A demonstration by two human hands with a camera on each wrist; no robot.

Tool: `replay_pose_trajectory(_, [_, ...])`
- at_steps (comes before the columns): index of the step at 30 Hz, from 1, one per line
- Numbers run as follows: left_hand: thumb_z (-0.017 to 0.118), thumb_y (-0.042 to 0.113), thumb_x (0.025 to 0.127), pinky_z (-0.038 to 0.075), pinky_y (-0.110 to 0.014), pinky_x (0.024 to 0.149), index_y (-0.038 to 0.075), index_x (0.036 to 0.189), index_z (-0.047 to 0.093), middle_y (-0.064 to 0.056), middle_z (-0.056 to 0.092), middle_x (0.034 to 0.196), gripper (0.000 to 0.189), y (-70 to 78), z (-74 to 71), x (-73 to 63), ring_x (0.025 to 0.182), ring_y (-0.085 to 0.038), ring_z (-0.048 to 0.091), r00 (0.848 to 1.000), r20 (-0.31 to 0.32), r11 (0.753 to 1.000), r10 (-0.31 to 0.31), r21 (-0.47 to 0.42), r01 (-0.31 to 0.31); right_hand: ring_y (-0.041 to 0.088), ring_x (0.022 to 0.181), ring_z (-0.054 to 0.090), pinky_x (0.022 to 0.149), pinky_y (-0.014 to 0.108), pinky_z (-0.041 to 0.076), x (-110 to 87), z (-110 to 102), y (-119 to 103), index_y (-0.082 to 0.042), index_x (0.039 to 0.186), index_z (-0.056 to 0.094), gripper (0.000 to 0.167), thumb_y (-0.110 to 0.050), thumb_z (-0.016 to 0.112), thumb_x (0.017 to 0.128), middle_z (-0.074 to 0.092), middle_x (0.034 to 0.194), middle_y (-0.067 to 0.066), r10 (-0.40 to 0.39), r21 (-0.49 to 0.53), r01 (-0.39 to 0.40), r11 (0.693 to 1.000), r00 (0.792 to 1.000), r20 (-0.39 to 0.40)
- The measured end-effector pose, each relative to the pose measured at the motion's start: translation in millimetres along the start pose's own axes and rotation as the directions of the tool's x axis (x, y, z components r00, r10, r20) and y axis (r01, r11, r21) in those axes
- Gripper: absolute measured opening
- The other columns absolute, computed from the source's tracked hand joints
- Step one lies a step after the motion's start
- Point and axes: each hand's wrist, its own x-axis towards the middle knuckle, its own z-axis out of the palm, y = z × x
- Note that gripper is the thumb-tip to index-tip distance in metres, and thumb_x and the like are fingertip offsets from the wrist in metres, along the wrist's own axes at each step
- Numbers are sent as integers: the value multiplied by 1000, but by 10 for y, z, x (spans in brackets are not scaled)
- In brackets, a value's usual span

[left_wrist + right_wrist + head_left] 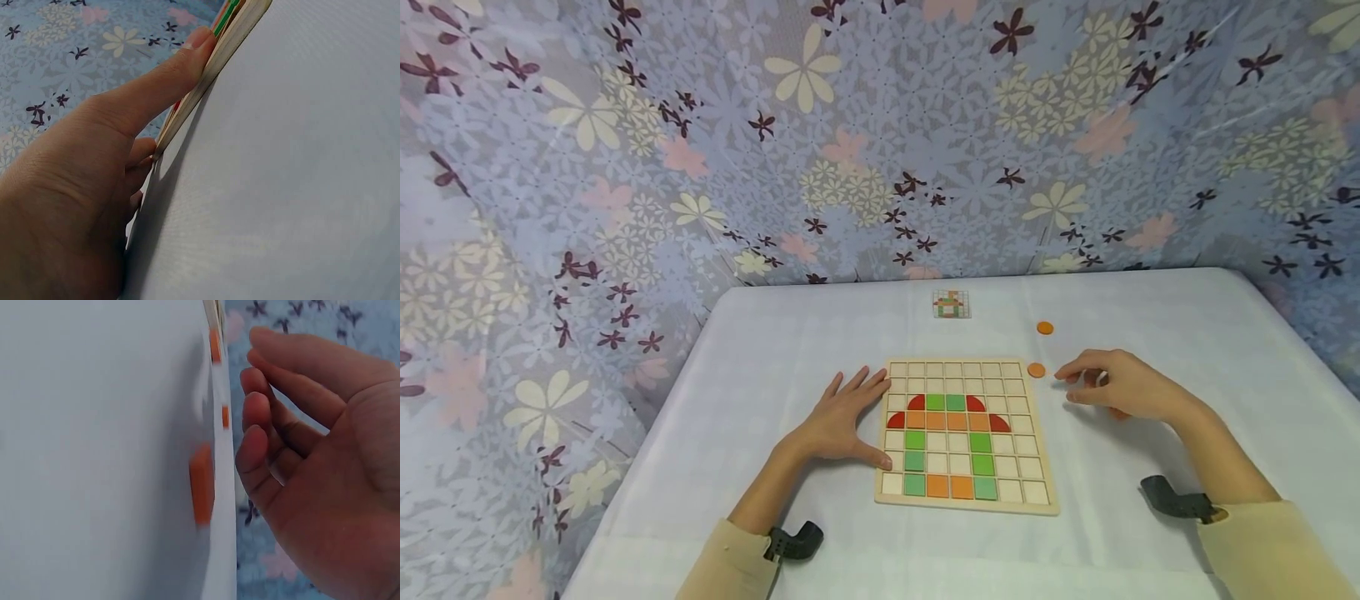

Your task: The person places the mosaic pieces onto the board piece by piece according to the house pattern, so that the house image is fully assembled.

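Note:
A wooden grid board (1030, 433) bears green, orange and red pieces in a mushroom-like pattern. My left hand (838, 425) spreads along its left side, fingertips on the upper edge and thumb lower down; the left wrist view shows the thumb (169, 78) against the board's rim (212, 72). To the right of the board, my right hand (1123, 385) hovers with bent fingers and nothing between them. Partly hidden below it lies an orange piece (1118, 414), which appears larger in the right wrist view (201, 487). Two orange round pieces, one nearer (1036, 370) and one farther (1045, 328), lie beyond the fingertips.
A small pattern card (951, 304) lies behind the board, near the back of the table. White cloth covers the table (805, 350). A flowered curtain (880, 167) hangs behind and to the left.

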Motion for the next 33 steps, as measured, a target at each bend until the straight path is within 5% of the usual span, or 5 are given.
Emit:
replay_pose_trajectory(11, [65, 85, 55, -1, -49, 115, 22, 154, 23, 8, 14, 159, 125, -11, 13, -2, 146, -18, 4, 1000, -7, 1000, -1, 6, 1, 21, 97, 51, 78, 30, 46, -215, -238, 380, -19, 123, 64, 45, -31, 77, 82, 61, 116, 2, 55, 14, -57, 998, 990, 134])
replay_pose_trajectory(19, [67, 83, 56, -1, -51, 114, 21, 154, 23, 6, 15, 159, 125, 9, 15, -3, 146, -20, 4, 1000, -11, 1000, 8, -9, -8, 22, 89, 45, 70, 29, 41, -260, -270, 437, -17, 120, 63, 45, -11, 76, 77, 58, 108, 4, 56, 46, -66, 997, 980, 193])
replay_pose_trajectory(26, [64, 85, 56, -1, -50, 115, 22, 155, 21, 8, 13, 159, 125, -1, 25, -8, 146, -18, 2, 1000, -6, 1000, -1, 16, 1, 18, 80, 46, 64, 28, 40, -231, -231, 379, -13, 110, 68, 31, -14, 76, 80, 57, 92, 3, 45, -12, -43, 999, 988, 146])
replay_pose_trajectory(33, [65, 84, 56, -1, -51, 114, 21, 155, 22, 7, 13, 159, 124, 1, 26, -7, 146, -19, 3, 1000, -9, 1000, 4, 11, -4, 17, 80, 46, 65, 27, 41, -221, -211, 397, -14, 111, 69, 33, -16, 78, 79, 59, 95, 1, 50, -29, -46, 998, 991, 123])
